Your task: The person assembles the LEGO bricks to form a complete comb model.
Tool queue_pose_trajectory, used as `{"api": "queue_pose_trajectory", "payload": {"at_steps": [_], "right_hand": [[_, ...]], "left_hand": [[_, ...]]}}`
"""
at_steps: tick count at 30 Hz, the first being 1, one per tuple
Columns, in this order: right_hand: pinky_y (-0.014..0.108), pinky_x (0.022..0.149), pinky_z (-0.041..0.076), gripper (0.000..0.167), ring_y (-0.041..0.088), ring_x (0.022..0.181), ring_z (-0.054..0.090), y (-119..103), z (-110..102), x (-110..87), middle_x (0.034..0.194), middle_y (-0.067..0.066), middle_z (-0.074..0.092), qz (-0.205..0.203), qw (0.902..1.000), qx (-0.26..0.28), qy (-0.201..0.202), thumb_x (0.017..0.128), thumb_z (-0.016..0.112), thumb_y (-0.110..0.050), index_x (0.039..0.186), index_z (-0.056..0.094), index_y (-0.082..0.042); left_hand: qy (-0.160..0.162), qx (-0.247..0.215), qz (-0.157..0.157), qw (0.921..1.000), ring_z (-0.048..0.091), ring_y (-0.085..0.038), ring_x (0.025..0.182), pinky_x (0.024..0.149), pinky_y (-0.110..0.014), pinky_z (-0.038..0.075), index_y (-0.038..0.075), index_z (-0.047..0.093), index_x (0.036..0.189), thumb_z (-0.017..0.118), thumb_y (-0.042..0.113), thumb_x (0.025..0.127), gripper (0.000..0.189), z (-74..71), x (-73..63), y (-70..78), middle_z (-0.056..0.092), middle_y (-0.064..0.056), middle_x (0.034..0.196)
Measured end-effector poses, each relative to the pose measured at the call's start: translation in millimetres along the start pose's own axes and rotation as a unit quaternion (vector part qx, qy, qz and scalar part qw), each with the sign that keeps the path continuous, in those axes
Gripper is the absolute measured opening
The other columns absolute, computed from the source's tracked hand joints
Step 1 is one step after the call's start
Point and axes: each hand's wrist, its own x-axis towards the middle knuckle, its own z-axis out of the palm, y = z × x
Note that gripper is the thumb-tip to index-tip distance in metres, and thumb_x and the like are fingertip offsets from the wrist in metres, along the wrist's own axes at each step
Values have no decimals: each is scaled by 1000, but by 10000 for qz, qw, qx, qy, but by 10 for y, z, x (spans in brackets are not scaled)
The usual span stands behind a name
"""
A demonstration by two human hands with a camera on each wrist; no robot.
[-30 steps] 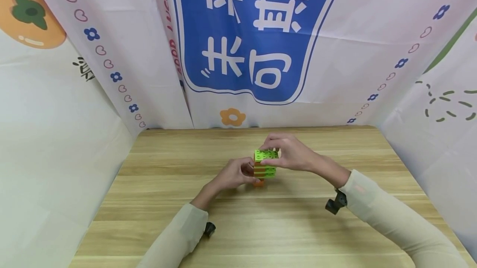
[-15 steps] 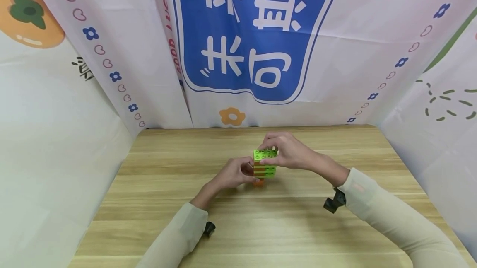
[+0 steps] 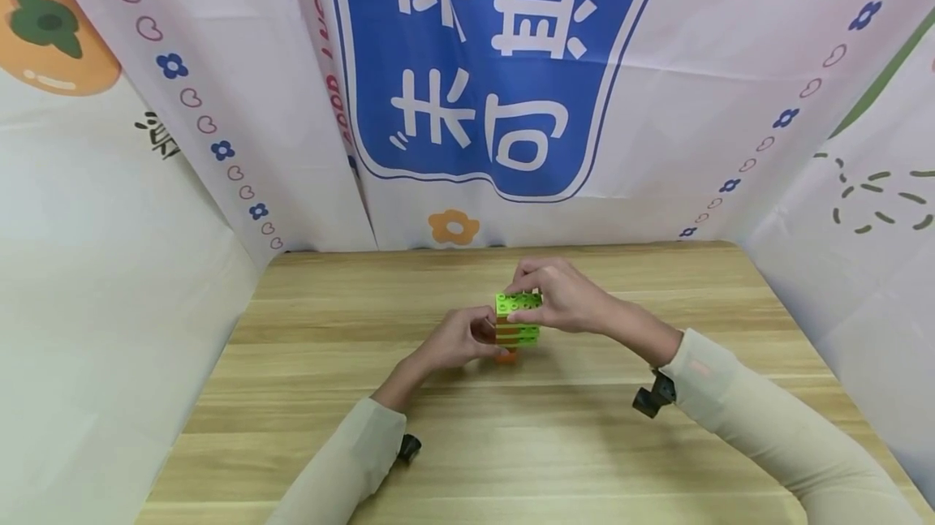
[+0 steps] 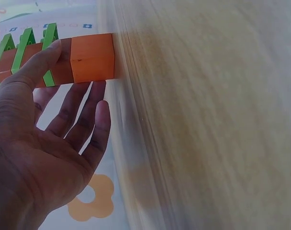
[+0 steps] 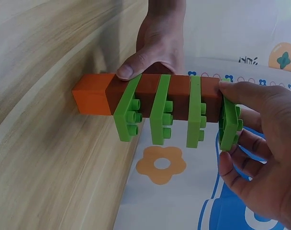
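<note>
A tower of toy building bricks stands upright on the wooden table, an orange block (image 5: 94,95) at its foot. Above that, brown blocks (image 5: 176,96) alternate with flat green plates (image 5: 159,115) whose studded ends jut out to one side. My left hand (image 3: 454,340) grips the lower tower, its thumb on the lowest brown block and green plate in the left wrist view. At the top, my right hand (image 3: 570,298) pinches the uppermost green plate (image 5: 229,125) between thumb and fingers. That plate lies on the highest brown block, its studs partly covered by the fingers.
The wooden table (image 3: 351,444) reaches back to a hanging white cloth (image 3: 679,103) with a large blue panel (image 3: 482,38). White cloth also rises at the left and right sides. A small black device (image 3: 653,395) is worn at the right wrist.
The head view has shifted very slightly. Both hands keep their hold on the tower in nearly the same place.
</note>
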Motion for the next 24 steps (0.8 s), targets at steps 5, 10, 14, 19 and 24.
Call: {"api": "queue_pose_trajectory", "payload": {"at_steps": [5, 10, 14, 19, 24], "right_hand": [[27, 75, 56, 30, 9, 83, 64, -29, 8, -20, 95, -4, 70, 12, 9998, -177, 42, 84, 93, -24, 108, 84, -9], [28, 76, 56, 30, 10, 83, 66, -46, 14, -25, 96, -3, 72, -49, 9993, -330, 137, 83, 93, -24, 108, 84, -9], [27, 75, 56, 30, 10, 83, 66, -41, 17, -25, 96, -3, 73, -17, 9992, -353, 165, 82, 94, -24, 107, 84, -9], [25, 73, 55, 29, 9, 82, 64, -32, 17, -13, 97, -2, 73, 7, 9995, -287, 126, 84, 93, -25, 107, 84, -9], [24, 70, 55, 29, 9, 81, 63, -18, 28, -13, 97, -1, 73, -2, 9997, -217, 146, 84, 93, -24, 107, 84, -9]], "left_hand": [[-28, -5, -49, 10000, 72, -9, 93, 86, -30, 59, 18, 69, 101, 89, 16, 89, 24, 17, -10, -10, 77, 5, 105], [28, 41, 39, 10000, 72, -11, 92, 85, -31, 59, 17, 69, 101, 89, 17, 88, 24, 24, -22, -4, 77, 3, 104], [31, 29, 44, 10000, 72, -11, 91, 85, -33, 59, 16, 69, 101, 89, 19, 88, 24, 18, -26, 8, 78, 2, 104], [15, 13, 1, 10000, 72, -12, 92, 86, -35, 60, 16, 69, 101, 89, 18, 88, 24, 6, -18, 7, 78, 1, 105], [19, 32, -44, 10000, 72, -12, 93, 86, -34, 60, 16, 69, 102, 89, 17, 89, 24, 9, -8, -9, 77, 0, 107]]}}
